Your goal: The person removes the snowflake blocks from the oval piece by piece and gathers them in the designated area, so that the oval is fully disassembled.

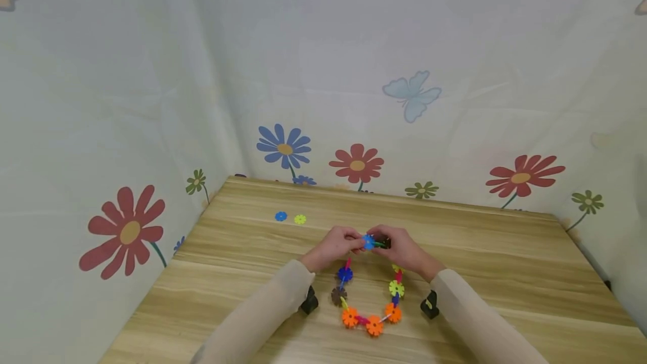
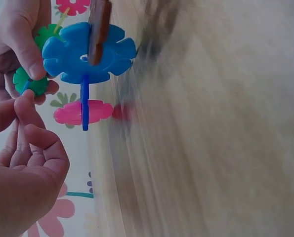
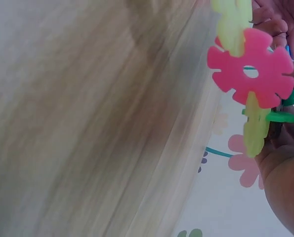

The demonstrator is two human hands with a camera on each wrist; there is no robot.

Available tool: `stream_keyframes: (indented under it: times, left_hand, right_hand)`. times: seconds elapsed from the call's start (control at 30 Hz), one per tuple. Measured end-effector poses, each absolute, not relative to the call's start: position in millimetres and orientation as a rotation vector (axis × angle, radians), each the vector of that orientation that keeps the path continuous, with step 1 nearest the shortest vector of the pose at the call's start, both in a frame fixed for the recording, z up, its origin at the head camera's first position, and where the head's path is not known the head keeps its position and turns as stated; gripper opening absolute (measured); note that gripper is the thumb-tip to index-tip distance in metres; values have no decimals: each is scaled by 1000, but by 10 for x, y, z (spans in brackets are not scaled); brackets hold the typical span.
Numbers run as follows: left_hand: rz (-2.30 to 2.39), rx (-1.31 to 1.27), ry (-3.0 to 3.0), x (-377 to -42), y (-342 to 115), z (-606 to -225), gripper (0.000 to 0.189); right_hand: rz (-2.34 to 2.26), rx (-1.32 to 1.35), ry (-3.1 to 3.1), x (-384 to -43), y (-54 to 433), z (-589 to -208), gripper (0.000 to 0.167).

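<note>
My left hand (image 1: pixel 335 247) pinches a light blue notched flower disc (image 1: pixel 368 241) between thumb and fingertips. Against it, a green flower disc (image 2: pixel 30 82) is held by the fingers of my right hand (image 1: pixel 402 247); whether the two discs are slotted together I cannot tell. Below the hands a U-shaped chain of interlocked discs curves toward me, with orange discs (image 1: pixel 374 326) at its near side. Its left arm has a brown disc (image 1: pixel 339 296), a dark blue disc (image 1: pixel 345 274) and a pink end disc (image 1: pixel 348 263). The right arm, with a pink disc (image 3: pixel 250 68), leads up to my right hand.
A loose blue disc (image 1: pixel 281 216) and a loose yellow-green disc (image 1: pixel 300 219) lie on the wooden table (image 1: pixel 227 240) at the back left. Black wrist devices sit under both forearms, one (image 1: pixel 309 301) at left. A flower-printed curtain (image 1: pixel 323 72) hangs behind the table.
</note>
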State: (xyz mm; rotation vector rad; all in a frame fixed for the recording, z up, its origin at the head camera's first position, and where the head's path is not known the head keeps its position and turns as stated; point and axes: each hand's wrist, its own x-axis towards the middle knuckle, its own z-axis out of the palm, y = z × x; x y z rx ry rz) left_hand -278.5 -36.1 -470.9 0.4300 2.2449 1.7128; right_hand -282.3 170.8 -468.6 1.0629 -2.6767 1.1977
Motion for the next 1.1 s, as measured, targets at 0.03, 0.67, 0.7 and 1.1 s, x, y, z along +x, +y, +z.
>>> stream_keyframes:
  times: [0.03,0.67,0.7,1.1]
  left_hand:
    - [1721,424,2240,-2789,-359,-4718,15]
    - [1761,376,2229,-2766,-415,-4751,15]
    - [1758,374,2223,-2760,-415,-4742,15]
    - [1683,364,2208,-2739,-400,-4658,16]
  right_hand:
    - [1193,1053,-2680,-2824,1712,-4694,30]
    - [1205,1038,-2676,-2775,1804,-4695,24]
    - [1191,1048,-2672,-2778,1806,-4695,23]
    - [1069,1188,-2652,-2813,1808,-4644,20]
